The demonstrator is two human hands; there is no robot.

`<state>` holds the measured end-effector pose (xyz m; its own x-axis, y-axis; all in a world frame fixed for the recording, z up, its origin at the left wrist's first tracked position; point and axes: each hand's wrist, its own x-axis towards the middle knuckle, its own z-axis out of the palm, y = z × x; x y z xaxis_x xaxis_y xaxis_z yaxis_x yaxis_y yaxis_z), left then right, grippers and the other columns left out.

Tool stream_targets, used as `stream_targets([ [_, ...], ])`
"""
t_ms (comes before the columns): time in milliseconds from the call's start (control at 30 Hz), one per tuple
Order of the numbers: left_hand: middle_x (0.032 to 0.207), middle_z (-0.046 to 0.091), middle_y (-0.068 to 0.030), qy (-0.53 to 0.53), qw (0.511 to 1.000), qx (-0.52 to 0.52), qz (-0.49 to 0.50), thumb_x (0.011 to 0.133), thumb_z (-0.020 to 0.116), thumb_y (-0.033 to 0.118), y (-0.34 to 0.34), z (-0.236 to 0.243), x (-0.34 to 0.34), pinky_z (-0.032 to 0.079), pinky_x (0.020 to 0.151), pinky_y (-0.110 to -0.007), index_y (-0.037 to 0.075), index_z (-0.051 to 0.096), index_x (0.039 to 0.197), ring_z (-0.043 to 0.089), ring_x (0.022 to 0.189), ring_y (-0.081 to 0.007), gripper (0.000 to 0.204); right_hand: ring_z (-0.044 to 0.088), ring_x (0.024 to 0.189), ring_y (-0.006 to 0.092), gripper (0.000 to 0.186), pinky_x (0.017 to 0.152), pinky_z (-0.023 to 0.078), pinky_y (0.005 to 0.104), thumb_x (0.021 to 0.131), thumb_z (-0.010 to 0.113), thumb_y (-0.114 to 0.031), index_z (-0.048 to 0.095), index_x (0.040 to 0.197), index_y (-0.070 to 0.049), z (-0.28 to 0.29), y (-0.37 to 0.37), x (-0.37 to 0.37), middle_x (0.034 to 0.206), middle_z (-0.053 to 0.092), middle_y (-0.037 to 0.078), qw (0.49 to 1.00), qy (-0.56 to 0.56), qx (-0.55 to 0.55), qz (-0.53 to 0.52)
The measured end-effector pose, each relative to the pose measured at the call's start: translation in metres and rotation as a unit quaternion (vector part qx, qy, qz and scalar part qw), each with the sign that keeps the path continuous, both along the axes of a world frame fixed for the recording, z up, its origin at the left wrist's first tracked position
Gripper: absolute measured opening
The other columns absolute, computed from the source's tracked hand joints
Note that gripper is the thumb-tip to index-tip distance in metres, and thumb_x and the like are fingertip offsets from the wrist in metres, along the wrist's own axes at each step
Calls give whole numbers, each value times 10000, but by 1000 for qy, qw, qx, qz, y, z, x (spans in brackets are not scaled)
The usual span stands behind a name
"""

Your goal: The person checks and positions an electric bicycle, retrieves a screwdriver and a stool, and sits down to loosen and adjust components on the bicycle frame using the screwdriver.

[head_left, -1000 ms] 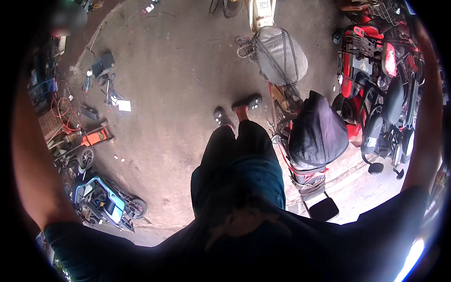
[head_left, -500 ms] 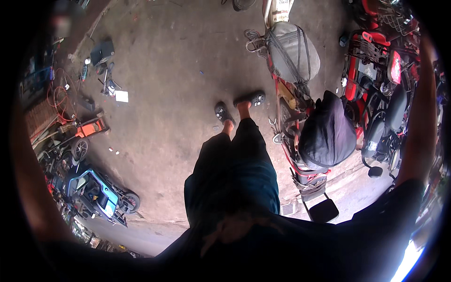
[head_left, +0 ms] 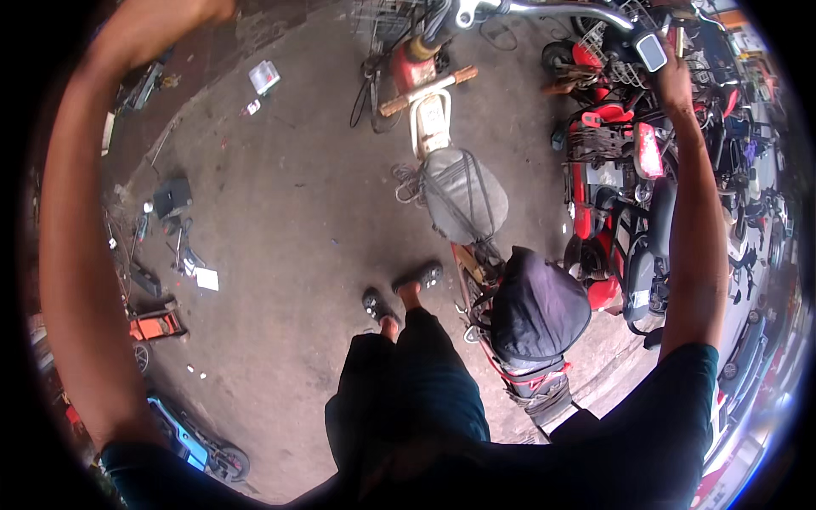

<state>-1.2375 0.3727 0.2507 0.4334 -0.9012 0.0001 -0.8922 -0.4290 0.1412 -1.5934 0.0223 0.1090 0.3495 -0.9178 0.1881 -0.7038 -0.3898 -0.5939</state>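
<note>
Both arms are up: the right hand (head_left: 673, 78) wraps the grip of a chrome handlebar (head_left: 561, 10) at top right, while the left hand (head_left: 183, 10) is raised at top left, its grasp impossible to tell. Below, a stained concrete floor (head_left: 297, 212) carries scattered tools (head_left: 170, 246), with red scooters (head_left: 620, 195) parked tight along the right side.

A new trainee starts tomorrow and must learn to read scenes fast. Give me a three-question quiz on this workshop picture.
1. True or false: both feet stand on the concrete floor, left of the red bike.
2. The cover on the bike's rear seat is: A dark, B white, C yellow.
3. Which hand is raised to the end of the chrome handlebar?

Key: 1 true. 2 A. 3 the right hand.
</note>
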Motion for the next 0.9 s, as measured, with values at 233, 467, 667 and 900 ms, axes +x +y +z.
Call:
stream_targets([
  [233,1131,534,-175,-151,982,-95,-59,588,614,135,-9,-33,39,406,905,-394,21,413,1311,509,1069,-353,758,543,454,140,494,417,434,276,889,476,-459,615,924,14,27,23,1,622,584,82,971,-105,217,2],
  [467,1104,542,-193,-170,982,-65,-47,578,633,136,-9,-28,39,402,914,-391,-11,424,1294,517,1060,-334,761,596,776,415,553,688,455,469,923,314,-495,685,846,-92,-5,49,17,773,635,202,960,1,-217,-175],
  [667,1312,445,-243,-130,989,-61,-28,586,630,103,-14,-29,35,319,1046,-375,4,380,1339,397,1251,-356,799,607,668,368,425,590,458,445,932,379,-374,677,782,-110,-18,44,14,693,634,133,933,-40,-315,-170],
  [900,1153,521,-202,-131,990,-47,-19,571,659,100,-7,-19,29,377,968,-395,17,409,1313,473,1123,-369,787,558,950,396,446,816,438,439,941,351,-411,592,1087,-65,7,47,15,997,602,227,981,-1,-171,-94],
])
